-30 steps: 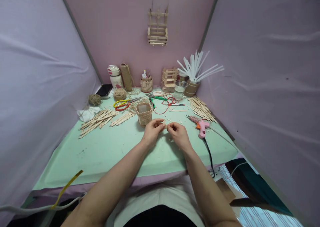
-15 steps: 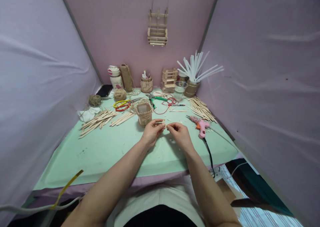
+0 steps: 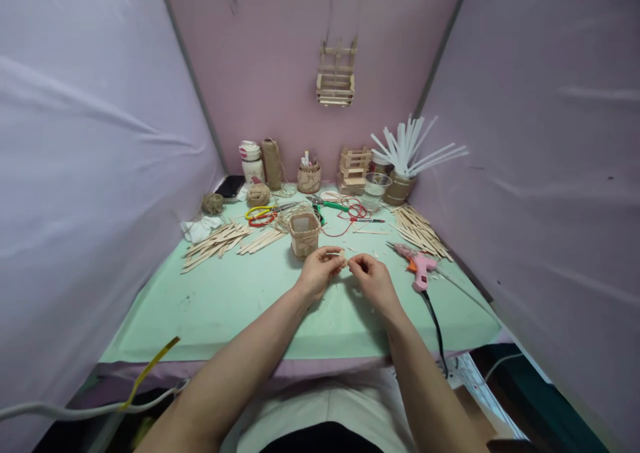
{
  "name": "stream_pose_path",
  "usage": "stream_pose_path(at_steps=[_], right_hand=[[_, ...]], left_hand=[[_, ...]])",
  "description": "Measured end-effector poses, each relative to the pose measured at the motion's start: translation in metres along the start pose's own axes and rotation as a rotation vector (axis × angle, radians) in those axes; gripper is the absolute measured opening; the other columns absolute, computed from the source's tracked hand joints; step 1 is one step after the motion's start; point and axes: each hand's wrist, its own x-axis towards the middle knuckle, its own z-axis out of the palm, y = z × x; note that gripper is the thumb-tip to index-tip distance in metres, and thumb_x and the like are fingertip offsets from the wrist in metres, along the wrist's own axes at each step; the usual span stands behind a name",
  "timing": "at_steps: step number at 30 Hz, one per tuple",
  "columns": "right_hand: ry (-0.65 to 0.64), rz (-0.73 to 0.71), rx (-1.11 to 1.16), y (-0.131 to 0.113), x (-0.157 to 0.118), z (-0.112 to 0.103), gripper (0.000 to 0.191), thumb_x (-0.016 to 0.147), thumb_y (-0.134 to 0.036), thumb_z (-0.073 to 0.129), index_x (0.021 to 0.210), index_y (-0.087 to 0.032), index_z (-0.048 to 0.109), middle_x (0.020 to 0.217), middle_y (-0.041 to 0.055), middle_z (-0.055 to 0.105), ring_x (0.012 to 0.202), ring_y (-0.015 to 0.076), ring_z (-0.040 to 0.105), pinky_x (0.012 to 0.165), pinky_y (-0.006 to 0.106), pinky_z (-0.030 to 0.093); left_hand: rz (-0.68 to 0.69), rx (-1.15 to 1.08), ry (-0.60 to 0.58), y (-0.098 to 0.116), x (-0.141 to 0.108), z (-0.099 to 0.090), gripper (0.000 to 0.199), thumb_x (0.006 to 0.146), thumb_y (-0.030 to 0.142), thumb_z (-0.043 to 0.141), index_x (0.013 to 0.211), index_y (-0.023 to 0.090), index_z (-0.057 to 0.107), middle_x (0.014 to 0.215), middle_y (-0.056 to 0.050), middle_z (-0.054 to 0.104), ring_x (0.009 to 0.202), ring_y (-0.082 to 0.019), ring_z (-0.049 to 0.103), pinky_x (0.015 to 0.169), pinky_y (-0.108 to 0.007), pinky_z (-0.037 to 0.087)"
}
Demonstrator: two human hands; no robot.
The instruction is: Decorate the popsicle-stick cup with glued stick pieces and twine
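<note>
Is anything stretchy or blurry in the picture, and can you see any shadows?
Head view: the side walls lean outward and look stretched, perhaps by a wide lens; head view, too: soft shadows fall on the green table near the right hand; also in the head view, the pale piece in the left hand is too small to see clearly.

A small piece of pale wood (image 3: 343,256) – short, light tan, much of it covered – sits pinched between the thumb and fingers of the left hand (image 3: 318,271). It is to the right of the woven-sided pot (image 3: 304,234) and nearer the person, close to it but apart. The right hand (image 3: 371,277) has its fingertips just beside it; whether they touch, and its exact shape, cannot be told.
</note>
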Motion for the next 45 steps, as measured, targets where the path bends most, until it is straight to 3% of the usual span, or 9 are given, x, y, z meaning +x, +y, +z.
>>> stream_pose_path(at_steps=[6, 12, 17, 21, 27, 31, 33, 41, 45], right_hand=[[-0.028, -0.001, -0.012, -0.004, -0.001, -0.002, 0.028, 0.075, -0.044, 0.054, 0.069, -0.017, 0.061, 0.062, 0.0013, 0.058, 0.058, 0.0151, 0.047, 0.057, 0.027, 0.036], [0.033, -0.004, -0.004, -0.005, -0.001, 0.003, 0.021, 0.071, -0.039, 0.056, 0.066, -0.019, 0.057, 0.058, -0.0009, 0.053, 0.055, 0.0137, 0.043, 0.055, 0.027, 0.034], [-0.032, 0.165, 0.287, 0.001, -0.001, 0.01, 0.023, 0.073, -0.043, 0.056, 0.068, -0.02, 0.053, 0.053, -0.0049, 0.045, 0.048, 0.0112, 0.037, 0.048, 0.025, 0.03], [0.078, 0.157, 0.462, -0.001, -0.002, 0.005, 0.015, 0.076, -0.033, 0.047, 0.066, -0.022, 0.045, 0.059, -0.0038, 0.046, 0.051, 0.0109, 0.037, 0.049, 0.024, 0.031], [0.096, 0.001, 0.181, -0.009, -0.006, -0.001, 0.036, 0.086, -0.038, 0.041, 0.054, -0.022, 0.04, 0.052, -0.0034, 0.04, 0.053, 0.0121, 0.037, 0.054, 0.027, 0.032], [0.12, 0.03, 0.231, -0.003, -0.003, 0.006, 0.023, 0.077, -0.042, 0.061, 0.078, -0.019, 0.06, 0.069, -0.0005, 0.059, 0.064, 0.0144, 0.051, 0.058, 0.027, 0.041], [0.127, 0.036, 0.289, 0.0, -0.001, 0.009, 0.03, 0.072, -0.041, 0.067, 0.092, -0.02, 0.062, 0.08, 0.002, 0.064, 0.071, 0.016, 0.057, 0.062, 0.028, 0.045], [0.101, 0.031, 0.268, 0.0, -0.001, 0.007, 0.029, 0.075, -0.042, 0.065, 0.089, -0.017, 0.066, 0.074, 0.0036, 0.066, 0.068, 0.0165, 0.058, 0.066, 0.029, 0.047], [0.113, 0.015, 0.078, 0.009, 0.001, 0.006, 0.026, 0.079, -0.04, 0.058, 0.086, -0.017, 0.067, 0.08, 0.0069, 0.07, 0.07, 0.0187, 0.06, 0.069, 0.032, 0.046]], left_hand=[[-0.008, -0.007, 0.017, 0.0, -0.001, 0.0, 0.043, 0.051, 0.03, 0.085, 0.085, 0.013, 0.064, 0.064, -0.001, 0.063, 0.059, -0.009, 0.056, 0.06, -0.023, 0.041], [-0.037, -0.03, 0.015, 0.003, -0.002, -0.001, 0.039, 0.054, 0.025, 0.086, 0.084, 0.013, 0.064, 0.064, -0.001, 0.062, 0.059, -0.008, 0.056, 0.06, -0.021, 0.043], [-0.142, -0.158, -0.059, 0.007, -0.002, -0.001, 0.034, 0.059, 0.014, 0.083, 0.086, 0.012, 0.063, 0.066, -0.001, 0.063, 0.058, -0.007, 0.058, 0.06, -0.018, 0.046], [-0.209, -0.228, -0.071, 0.01, -0.002, -0.001, 0.029, 0.063, 0.008, 0.079, 0.086, 0.012, 0.062, 0.066, -0.001, 0.063, 0.059, -0.006, 0.06, 0.059, -0.016, 0.048], [-0.152, -0.194, -0.027, 0.011, -0.002, -0.001, 0.03, 0.063, 0.01, 0.08, 0.086, 0.011, 0.061, 0.067, -0.003, 0.064, 0.061, -0.007, 0.06, 0.06, -0.016, 0.047], [-0.063, -0.152, -0.023, 0.009, -0.001, -0.001, 0.035, 0.059, 0.017, 0.083, 0.086, 0.012, 0.063, 0.066, -0.002, 0.064, 0.062, -0.007, 0.059, 0.061, -0.017, 0.046], [-0.026, -0.123, -0.019, 0.008, -0.001, 0.0, 0.037, 0.057, 0.022, 0.085, 0.086, 0.012, 0.064, 0.066, -0.001, 0.063, 0.062, -0.008, 0.058, 0.061, -0.018, 0.045], [0.001, -0.043, 0.015, 0.006, -0.003, 0.001, 0.036, 0.057, 0.025, 0.084, 0.086, 0.014, 0.066, 0.07, -0.002, 0.065, 0.065, -0.009, 0.06, 0.066, -0.022, 0.047], [-0.002, -0.041, 0.037, 0.006, -0.001, 0.001, 0.032, 0.061, 0.021, 0.082, 0.088, 0.014, 0.066, 0.075, -0.005, 0.069, 0.069, -0.011, 0.064, 0.072, -0.025, 0.05]])
